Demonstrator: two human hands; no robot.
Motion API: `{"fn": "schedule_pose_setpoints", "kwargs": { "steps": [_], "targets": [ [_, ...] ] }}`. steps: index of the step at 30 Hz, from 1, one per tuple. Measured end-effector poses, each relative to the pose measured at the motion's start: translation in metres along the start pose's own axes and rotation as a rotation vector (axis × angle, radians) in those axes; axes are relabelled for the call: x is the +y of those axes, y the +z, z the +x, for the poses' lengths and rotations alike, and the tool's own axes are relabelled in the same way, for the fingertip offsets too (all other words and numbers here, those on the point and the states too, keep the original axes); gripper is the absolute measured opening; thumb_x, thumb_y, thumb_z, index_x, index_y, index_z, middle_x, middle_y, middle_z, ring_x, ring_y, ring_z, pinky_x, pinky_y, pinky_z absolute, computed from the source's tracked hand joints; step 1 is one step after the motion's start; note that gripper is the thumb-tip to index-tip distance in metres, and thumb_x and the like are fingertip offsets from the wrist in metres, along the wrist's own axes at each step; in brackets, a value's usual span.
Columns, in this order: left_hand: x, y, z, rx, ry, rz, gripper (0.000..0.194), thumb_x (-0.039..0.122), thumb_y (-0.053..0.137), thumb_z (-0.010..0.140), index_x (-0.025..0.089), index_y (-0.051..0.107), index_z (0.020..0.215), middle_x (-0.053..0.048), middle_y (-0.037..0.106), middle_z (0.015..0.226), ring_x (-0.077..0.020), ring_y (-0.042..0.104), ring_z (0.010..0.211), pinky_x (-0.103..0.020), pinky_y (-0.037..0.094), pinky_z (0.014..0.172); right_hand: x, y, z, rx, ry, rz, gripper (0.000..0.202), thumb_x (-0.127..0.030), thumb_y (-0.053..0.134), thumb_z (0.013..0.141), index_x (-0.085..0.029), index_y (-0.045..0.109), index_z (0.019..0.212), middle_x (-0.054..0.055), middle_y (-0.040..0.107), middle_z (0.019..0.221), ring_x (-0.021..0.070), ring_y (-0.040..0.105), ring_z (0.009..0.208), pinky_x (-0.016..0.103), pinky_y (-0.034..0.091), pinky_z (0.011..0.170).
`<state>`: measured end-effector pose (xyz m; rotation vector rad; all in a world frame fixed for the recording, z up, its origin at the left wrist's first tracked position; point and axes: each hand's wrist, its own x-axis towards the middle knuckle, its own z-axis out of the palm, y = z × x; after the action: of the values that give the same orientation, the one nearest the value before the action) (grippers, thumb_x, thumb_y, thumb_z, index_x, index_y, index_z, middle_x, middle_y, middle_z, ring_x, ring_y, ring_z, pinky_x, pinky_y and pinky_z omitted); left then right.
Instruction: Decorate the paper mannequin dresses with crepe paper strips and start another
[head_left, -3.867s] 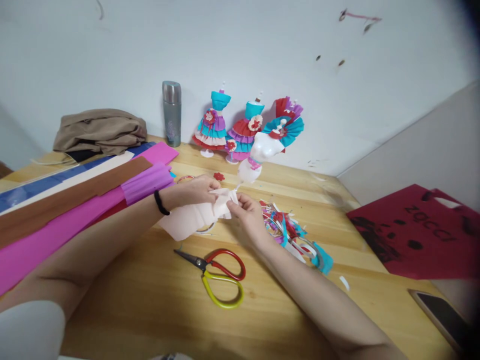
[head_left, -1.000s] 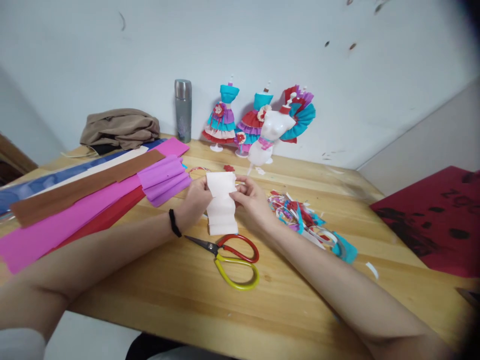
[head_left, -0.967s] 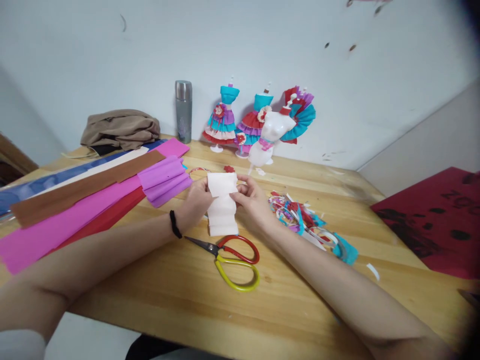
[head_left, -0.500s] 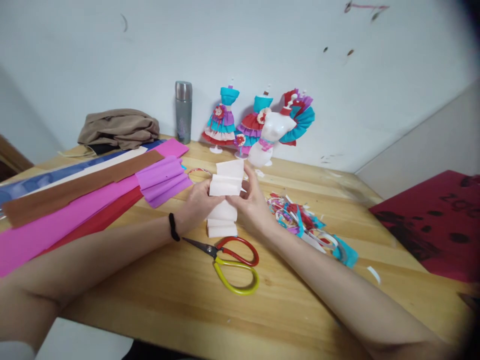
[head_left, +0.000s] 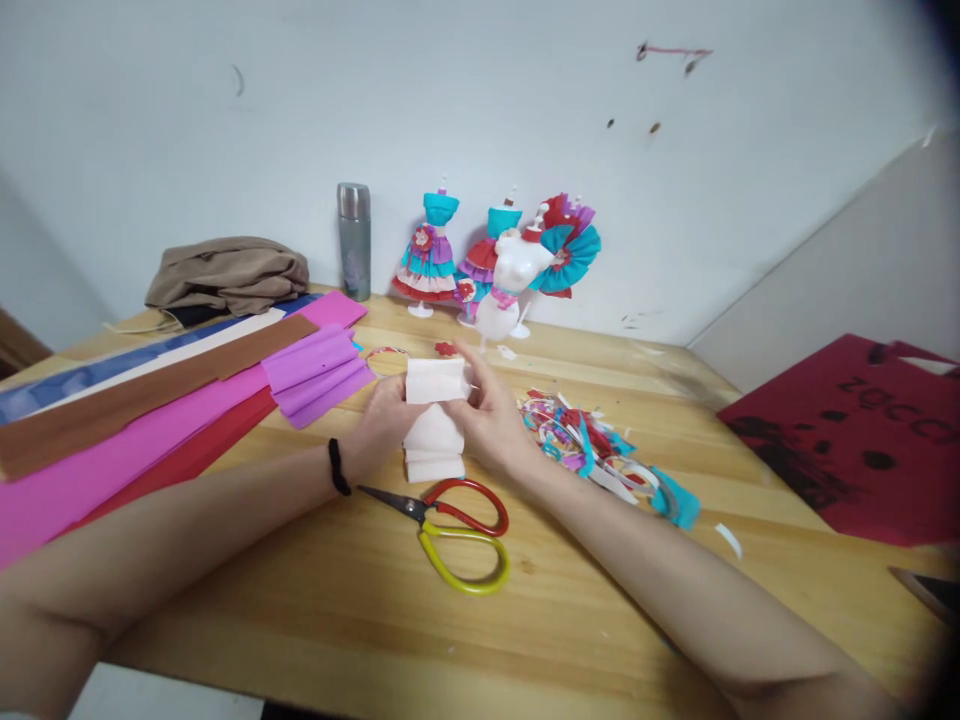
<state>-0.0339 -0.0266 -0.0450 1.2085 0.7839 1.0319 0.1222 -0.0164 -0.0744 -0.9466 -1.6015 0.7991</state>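
Between my two hands is a strip of white crepe paper (head_left: 434, 430), folded into pleats, its lower end hanging toward the table. My left hand (head_left: 386, 415) pinches its left edge, thumb on the front. On the right edge, my right hand (head_left: 491, 415) grips it, with thumb in front and fingers behind. Just below the paper lies a pair of scissors (head_left: 420, 510) with one red and one yellow handle, blades pointing left. The fingertips behind the paper are hidden.
Coloured crepe paper strips (head_left: 135, 430) lie at the left. Paper scraps (head_left: 600, 450) are heaped right of my hands. Mini dress forms (head_left: 427, 250), a flask (head_left: 355, 240) and a brown cloth (head_left: 229, 275) stand or lie at the back. A red bag (head_left: 862, 430) is far right.
The upper end of the white paper, which stood up above my hands, is folded down, so the piece looks shorter. My view has shifted slightly; the scissors stay put.
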Motion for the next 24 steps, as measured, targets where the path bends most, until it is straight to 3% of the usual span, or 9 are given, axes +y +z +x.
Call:
{"fn": "schedule_pose_setpoints", "kwargs": {
  "steps": [3, 5, 8, 11, 15, 20, 24],
  "targets": [
    [0.001, 0.000, 0.000, 0.076, 0.005, 0.042, 0.012, 0.016, 0.072, 0.069, 0.014, 0.073, 0.081, -0.001, 0.071, 0.072, -0.0118, 0.058, 0.057, -0.023, 0.043, 0.052, -0.003, 0.004, 0.002, 0.023, 0.089, 0.171, 0.032, -0.032, 0.072, 0.080, -0.023, 0.076, 0.110, 0.005, 0.076, 0.104, 0.0205, 0.065, 0.083, 0.032, 0.052, 0.071],
    [0.001, 0.000, 0.001, 0.094, 0.007, 0.076, 0.010, 0.016, 0.073, 0.067, 0.014, 0.071, 0.077, -0.001, 0.068, 0.068, -0.0114, 0.055, 0.056, -0.023, 0.041, 0.051, -0.006, 0.004, 0.005, 0.061, 0.151, 0.258, 0.020, -0.035, 0.075, 0.076, -0.021, 0.078, 0.090, 0.003, 0.076, 0.086, 0.0173, 0.062, 0.071, 0.029, 0.049, 0.065],
    [0.002, -0.001, 0.000, 0.101, 0.010, 0.121, 0.011, 0.016, 0.074, 0.065, 0.014, 0.069, 0.075, 0.000, 0.066, 0.066, -0.0111, 0.053, 0.056, -0.023, 0.039, 0.050, -0.012, 0.001, 0.009, 0.127, 0.239, 0.339, 0.018, -0.035, 0.080, 0.065, -0.020, 0.075, 0.074, -0.001, 0.070, 0.066, 0.0131, 0.054, 0.058, 0.025, 0.043, 0.057],
    [0.002, -0.002, 0.002, 0.135, 0.050, 0.155, 0.016, 0.019, 0.073, 0.067, 0.015, 0.068, 0.081, -0.001, 0.068, 0.072, -0.0121, 0.057, 0.060, -0.023, 0.041, 0.053, -0.018, -0.004, 0.012, 0.150, 0.306, 0.401, 0.019, -0.028, 0.081, 0.058, -0.020, 0.074, 0.073, -0.002, 0.069, 0.064, 0.0126, 0.054, 0.057, 0.024, 0.042, 0.056],
    [0.000, -0.004, 0.008, 0.166, 0.160, 0.150, 0.038, 0.022, 0.081, 0.061, 0.017, 0.064, 0.095, -0.004, 0.073, 0.091, -0.0184, 0.067, 0.078, -0.027, 0.050, 0.064, -0.023, -0.005, 0.013, 0.133, 0.305, 0.412, 0.025, -0.023, 0.082, 0.055, -0.021, 0.074, 0.079, -0.001, 0.071, 0.069, 0.0137, 0.056, 0.058, 0.026, 0.045, 0.057],
    [-0.009, -0.006, 0.014, 0.209, 0.200, 0.008, 0.054, 0.027, 0.084, 0.061, 0.020, 0.058, 0.107, -0.006, 0.075, 0.100, -0.0228, 0.071, 0.091, -0.030, 0.055, 0.072, -0.026, -0.002, 0.012, 0.079, 0.280, 0.430, 0.026, -0.028, 0.087, 0.056, -0.021, 0.073, 0.076, -0.002, 0.070, 0.069, 0.0128, 0.056, 0.058, 0.027, 0.047, 0.059],
    [-0.012, -0.007, 0.012, 0.223, 0.214, 0.044, 0.064, 0.030, 0.086, 0.061, 0.019, 0.057, 0.116, -0.007, 0.073, 0.102, -0.0228, 0.071, 0.089, -0.031, 0.055, 0.072, -0.028, -0.004, 0.011, 0.072, 0.241, 0.418, 0.024, -0.032, 0.087, 0.059, -0.021, 0.072, 0.073, -0.002, 0.069, 0.068, 0.0132, 0.057, 0.061, 0.027, 0.047, 0.060]
  ]
}}
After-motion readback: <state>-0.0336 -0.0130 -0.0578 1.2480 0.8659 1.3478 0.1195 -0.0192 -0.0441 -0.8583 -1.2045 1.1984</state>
